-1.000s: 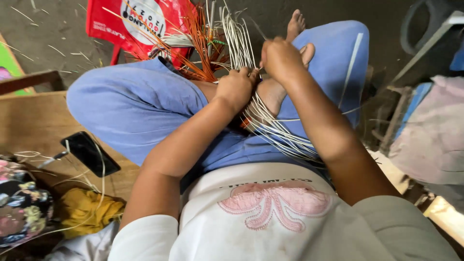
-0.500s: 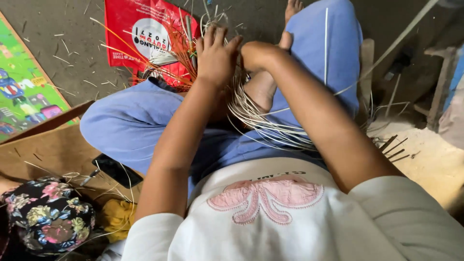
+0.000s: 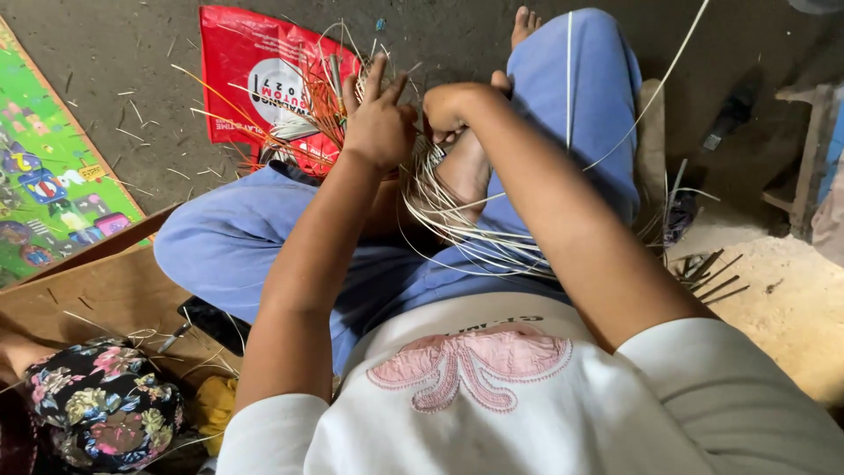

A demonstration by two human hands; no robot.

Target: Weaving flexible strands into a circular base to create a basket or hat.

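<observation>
I see the pale reed strips (image 3: 457,220) lying bunched across the lap on the blue trousers (image 3: 264,246) — handy there. My left hand (image 3: 380,123) presses them, fingers spread; my right hand (image 3: 453,110) curls shut, pinching strands.

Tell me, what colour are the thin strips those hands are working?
Pale cream strips, with some orange ones behind the left hand; seen in the head view.

We see a red plastic bag (image 3: 255,79) with a round white label lying flat on the floor beyond the knees, and a green printed mat (image 3: 44,185) at far left.
</observation>
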